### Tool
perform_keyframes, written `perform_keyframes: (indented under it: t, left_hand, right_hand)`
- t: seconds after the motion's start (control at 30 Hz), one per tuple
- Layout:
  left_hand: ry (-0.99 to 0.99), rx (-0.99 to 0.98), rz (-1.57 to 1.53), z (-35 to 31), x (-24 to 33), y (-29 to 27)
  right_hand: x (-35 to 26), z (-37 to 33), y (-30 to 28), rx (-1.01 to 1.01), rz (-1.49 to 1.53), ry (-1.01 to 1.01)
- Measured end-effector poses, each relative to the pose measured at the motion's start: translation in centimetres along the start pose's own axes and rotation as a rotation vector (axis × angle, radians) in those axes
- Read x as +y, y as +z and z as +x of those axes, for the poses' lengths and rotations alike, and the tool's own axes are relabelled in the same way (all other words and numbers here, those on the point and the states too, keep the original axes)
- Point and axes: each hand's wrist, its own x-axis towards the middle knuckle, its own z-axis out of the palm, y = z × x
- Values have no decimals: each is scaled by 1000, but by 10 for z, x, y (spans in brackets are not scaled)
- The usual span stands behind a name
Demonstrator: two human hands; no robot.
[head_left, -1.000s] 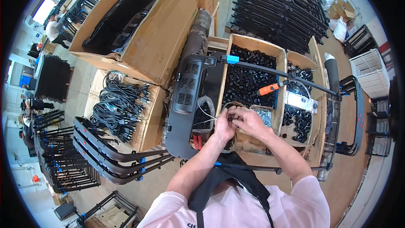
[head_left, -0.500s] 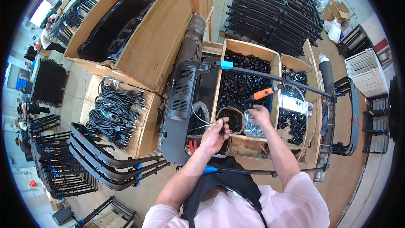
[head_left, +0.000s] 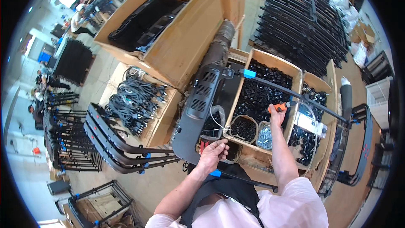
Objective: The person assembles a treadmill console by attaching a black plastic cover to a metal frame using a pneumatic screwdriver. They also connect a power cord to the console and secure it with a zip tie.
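My right hand (head_left: 277, 117) is closed round the near end of an orange-and-black power screwdriver (head_left: 283, 106), which lies over a wooden bin of small black plastic parts (head_left: 263, 86). Low in the middle, my left hand (head_left: 214, 155) is closed with thumb and fingertips pinched together; anything between them is too small to make out. Just beyond it, a white wire (head_left: 216, 122) loops over the black machine frame (head_left: 190, 137). A round tub of dark screws (head_left: 244, 128) and a clear container of silver screws (head_left: 264, 137) sit at the bin's near edge.
A black bar (head_left: 291, 88) crosses above the bins. Coiled black power cords (head_left: 135, 99) fill a carton on the left, behind stacked curved black frames (head_left: 114, 143). A tall cardboard box (head_left: 185, 38) stands farther back. More black frames (head_left: 301, 25) are piled at the far right.
My right hand has left the silver screws, reached forward and taken hold of the screwdriver. My left hand stays pinched near the frame. The whole view has shifted.
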Motion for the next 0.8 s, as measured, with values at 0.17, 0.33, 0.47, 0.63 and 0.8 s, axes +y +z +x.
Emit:
perform_keyframes:
  t: [0.17,0.33,0.47,0.63,0.8]
  left_hand:
    - [8,-46,-80,4,1,6]
    - [-57,-126,-154,22,12,13]
    - [-66,-130,-268,34,33,8]
    - [-87,-123,-441,54,64,13]
    - [-93,-224,-559,65,87,6]
  right_hand:
    - [-2,12,3,-14,81,139]
    - [-28,11,-14,-171,-83,87]
    - [-125,-59,-17,-301,83,-61]
    - [-251,-139,-16,-500,132,-227]
    - [-291,-211,23,-668,152,-250]
